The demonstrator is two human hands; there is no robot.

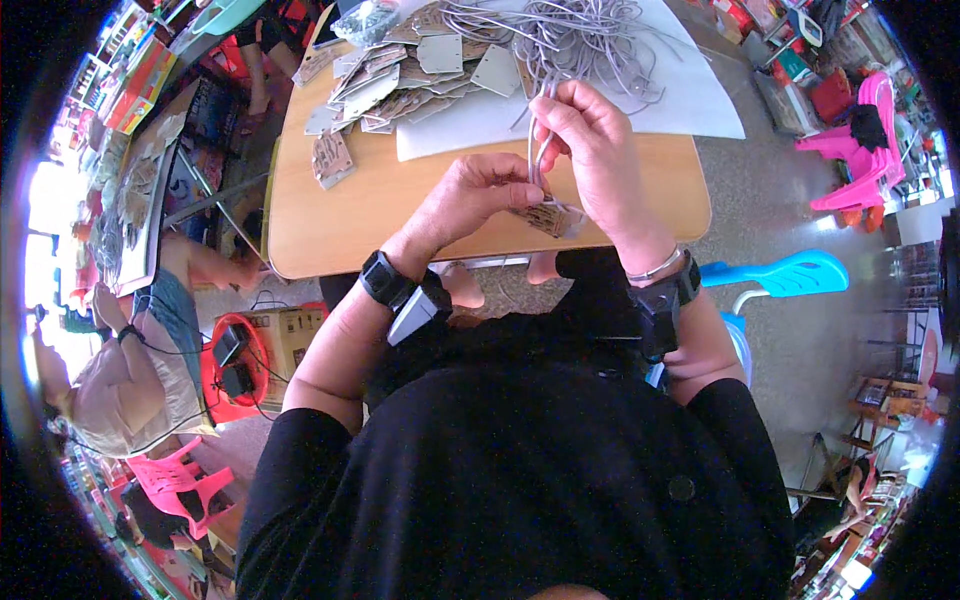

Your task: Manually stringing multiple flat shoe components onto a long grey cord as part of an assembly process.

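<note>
Over the front part of the table, both of my hands are closed on a grey cord [534,150]. My left hand [480,195] pinches its lower end, thumb against fingers, just above a small brown-patterned card [548,216]. Higher up and to the right, my right hand [592,135] grips the cord's upper part between thumb and fingertips. The card hangs below my fingers, near the table's front edge. How the cord joins the card is hidden by my fingers.
On the wooden table [640,190] lie a heap of pale and brown cards [420,80], a loose card [332,158], a white sheet [670,110], tangled grey cords [590,40] and a clear bag [365,22]. A blue chair [790,272] stands right; another person [135,375] sits left.
</note>
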